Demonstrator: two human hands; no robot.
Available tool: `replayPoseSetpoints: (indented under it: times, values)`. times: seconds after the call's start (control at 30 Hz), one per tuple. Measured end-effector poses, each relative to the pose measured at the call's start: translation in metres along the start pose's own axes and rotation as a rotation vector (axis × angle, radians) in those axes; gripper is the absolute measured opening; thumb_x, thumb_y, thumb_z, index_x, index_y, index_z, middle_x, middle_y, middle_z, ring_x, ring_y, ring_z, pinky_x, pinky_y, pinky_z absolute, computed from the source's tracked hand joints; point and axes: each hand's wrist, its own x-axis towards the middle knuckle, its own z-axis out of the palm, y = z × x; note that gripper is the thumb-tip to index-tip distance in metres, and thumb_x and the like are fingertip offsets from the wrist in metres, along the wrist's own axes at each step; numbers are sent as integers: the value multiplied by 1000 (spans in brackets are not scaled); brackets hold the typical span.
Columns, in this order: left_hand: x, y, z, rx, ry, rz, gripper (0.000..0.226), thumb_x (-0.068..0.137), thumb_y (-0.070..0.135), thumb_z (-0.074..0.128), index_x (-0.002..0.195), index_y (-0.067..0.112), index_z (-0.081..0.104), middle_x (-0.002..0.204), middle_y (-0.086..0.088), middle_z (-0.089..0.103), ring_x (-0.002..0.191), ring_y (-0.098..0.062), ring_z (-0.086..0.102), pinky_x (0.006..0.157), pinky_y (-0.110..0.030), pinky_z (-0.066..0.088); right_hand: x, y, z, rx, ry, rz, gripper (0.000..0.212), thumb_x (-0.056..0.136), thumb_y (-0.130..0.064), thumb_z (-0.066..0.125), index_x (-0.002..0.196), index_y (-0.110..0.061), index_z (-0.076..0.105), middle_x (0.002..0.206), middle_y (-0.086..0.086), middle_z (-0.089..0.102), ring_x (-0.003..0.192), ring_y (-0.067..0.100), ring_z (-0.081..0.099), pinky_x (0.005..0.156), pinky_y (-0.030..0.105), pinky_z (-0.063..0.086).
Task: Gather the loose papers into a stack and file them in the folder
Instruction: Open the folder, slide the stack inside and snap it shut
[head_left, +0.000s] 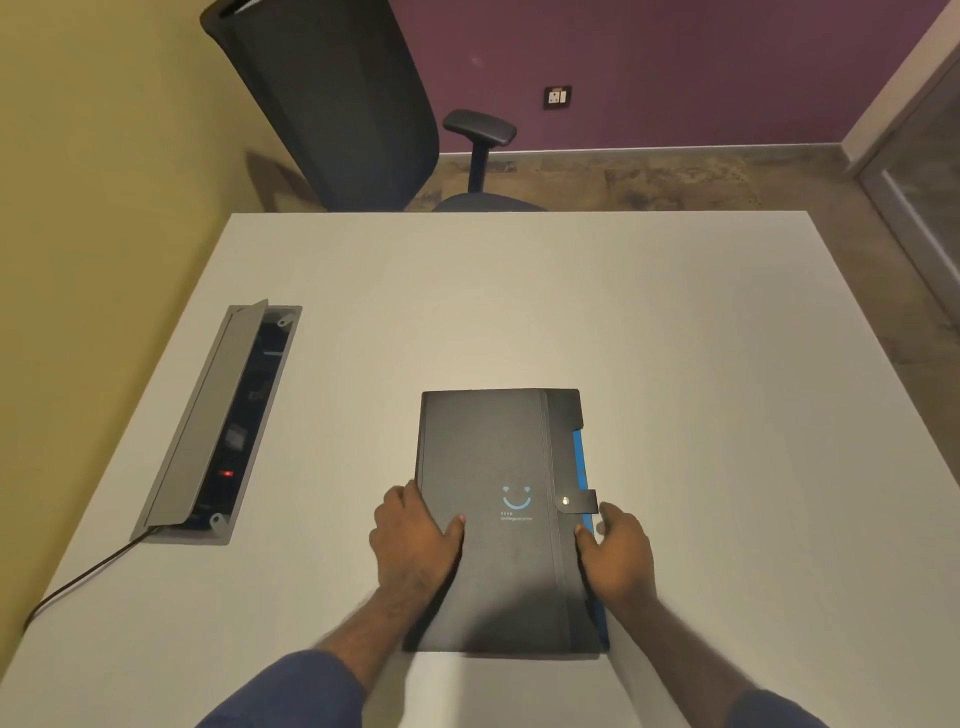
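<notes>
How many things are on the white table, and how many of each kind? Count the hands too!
Folder, black with a blue smiley, snapped shut: 1
Hands, left hand and right hand, holding the folder's two sides: 2
Power socket box set in the table, lid up: 1
Black cable: 1
Loose papers in sight: 0
Total: 5

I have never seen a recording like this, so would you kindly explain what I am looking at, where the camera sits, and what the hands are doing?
There is no machine here: a person wears a camera on the head, looking down at their own two hands. They sit at a white table. A closed black folder with a smiley print and a snap strap lies flat on it. The left hand grips the folder's left edge; the right hand holds its right edge. No loose papers are visible. An open cable box is set into the table on the left, and an office chair stands beyond.
</notes>
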Motion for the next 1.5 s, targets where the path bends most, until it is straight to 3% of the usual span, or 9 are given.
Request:
replayPoseSetpoints:
  times: [0.13,0.23,0.4,0.53,0.7,1.0,1.13,1.33,1.5]
  values:
    - [3,4,-13,-83,-130,-149,59,83,45,67,124,6,51,126,-14,52,116,-33,53,91,-43,48,5,-10,-1,57,-54,95,35,88,-21,64,118,-4,60,81,4,65,80,24,63,77,32,47]
    - [11,6,-21,-165,-169,-271,48,82,34,69,115,2,59,118,-16,61,109,-35,60,82,-37,49,6,-15,-2,82,-55,119,22,84,-21,70,102,-10,63,73,-1,63,67,16,60,70,32,48]
    - [12,-12,-31,-360,-165,-253,15,78,3,66,93,0,66,97,-16,72,85,-30,67,73,-35,55,5,-23,-6,120,7,69,5,84,-9,67,88,-12,65,78,4,66,72,21,60,62,29,42]
    - [12,-35,-42,-459,-98,-238,24,82,3,70,106,3,67,103,-13,73,84,-24,65,75,-29,54,-3,-39,2,129,-7,-19,6,84,-4,63,81,-8,65,77,6,68,70,19,58,56,23,39]
    - [24,-71,-64,-532,-10,-241,37,87,7,72,123,6,63,120,-11,70,107,-32,68,95,-39,55,-8,-76,27,164,-34,-75,10,84,-5,63,79,-14,62,73,-2,64,69,12,58,56,25,39]
    - [63,-147,-101,-493,57,-232,27,82,-1,73,109,1,68,93,-2,66,97,-32,70,78,-27,52,-21,-137,92,173,-104,-112,11,83,-4,65,84,-13,59,64,-2,58,60,13,54,54,25,39]
    - [81,-176,-104,-428,22,-276,47,85,-3,69,131,0,59,122,-17,68,112,-35,65,99,-43,55,-28,-154,123,143,-140,-109,12,84,-2,60,86,-13,57,67,-2,58,60,10,53,52,22,37]
    - [93,-191,-96,-286,-20,-256,41,83,0,70,123,-1,65,120,-19,67,107,-35,66,94,-41,57,-30,-162,148,55,-177,-54,7,84,-3,53,90,-6,55,81,3,60,76,25,56,66,31,41]
    - [100,-190,-92,-221,-25,-292,42,81,6,73,121,1,64,119,-18,64,106,-33,64,89,-35,56,-32,-163,152,3,-185,-65,9,84,-5,56,88,-9,49,74,-2,54,69,20,51,61,30,37]
